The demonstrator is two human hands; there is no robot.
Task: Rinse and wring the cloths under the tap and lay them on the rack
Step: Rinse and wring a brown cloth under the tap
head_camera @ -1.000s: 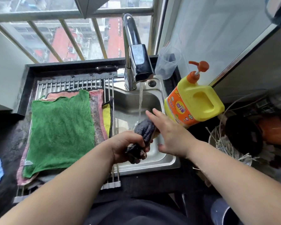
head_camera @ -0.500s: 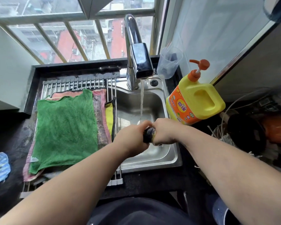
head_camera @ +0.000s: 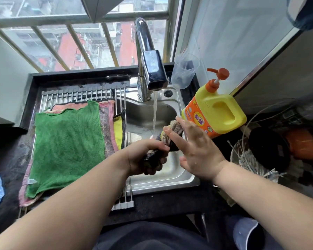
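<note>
Head view: the left hand (head_camera: 146,159) has its grip curled tight round the lower end of a twisted dark cloth (head_camera: 173,128) above the sink (head_camera: 170,177); the right hand (head_camera: 197,152) has its grip spread wide, straight fingers against the cloth's upper end; water from the tap (head_camera: 150,69) falls onto the cloth; on the rack (head_camera: 83,94) left of the sink lies a green cloth (head_camera: 67,145), a pink cloth (head_camera: 107,127) and a yellow cloth (head_camera: 117,130) showing at its right edge; a detergent bottle (head_camera: 215,114) stands right of the sink
</note>
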